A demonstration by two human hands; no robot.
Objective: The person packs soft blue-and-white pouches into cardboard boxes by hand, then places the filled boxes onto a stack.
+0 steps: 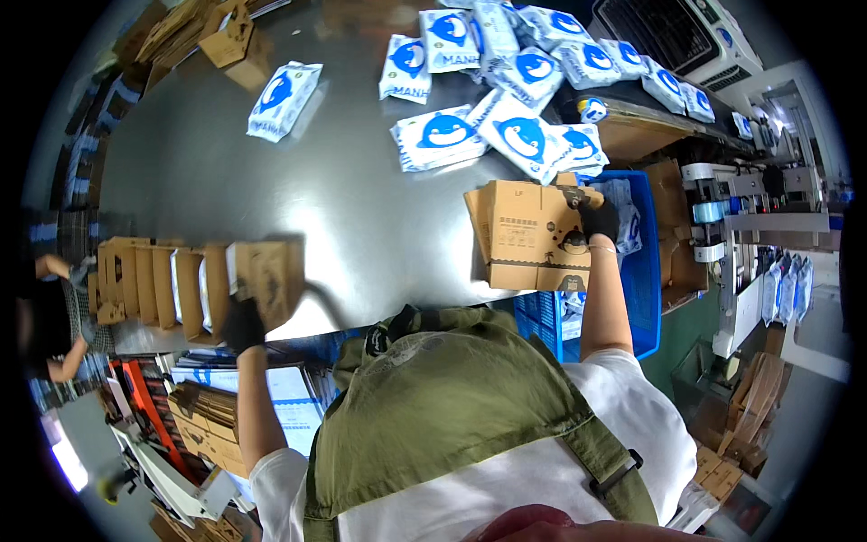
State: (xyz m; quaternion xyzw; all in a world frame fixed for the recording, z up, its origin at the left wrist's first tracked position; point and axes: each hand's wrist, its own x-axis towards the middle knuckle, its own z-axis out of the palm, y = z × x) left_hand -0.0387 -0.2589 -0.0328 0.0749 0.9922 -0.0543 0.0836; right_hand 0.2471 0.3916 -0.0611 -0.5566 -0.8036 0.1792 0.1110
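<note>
My right hand, in a black glove, grips the upper right corner of a brown printed cardboard carton. The carton looks flat, with another brown piece behind its left edge. My left hand, also gloved in black, holds the near side of an upright brown cardboard box at the right end of a row of open boxes. Its fingertips are partly lost against the dark print. White packs stand inside some of these boxes.
White-and-blue soft packs lie heaped at the far right of the metal table. One pack lies alone at far left. A blue crate with packs stands at right, flattened cartons below left. Another person's arm reaches in at left.
</note>
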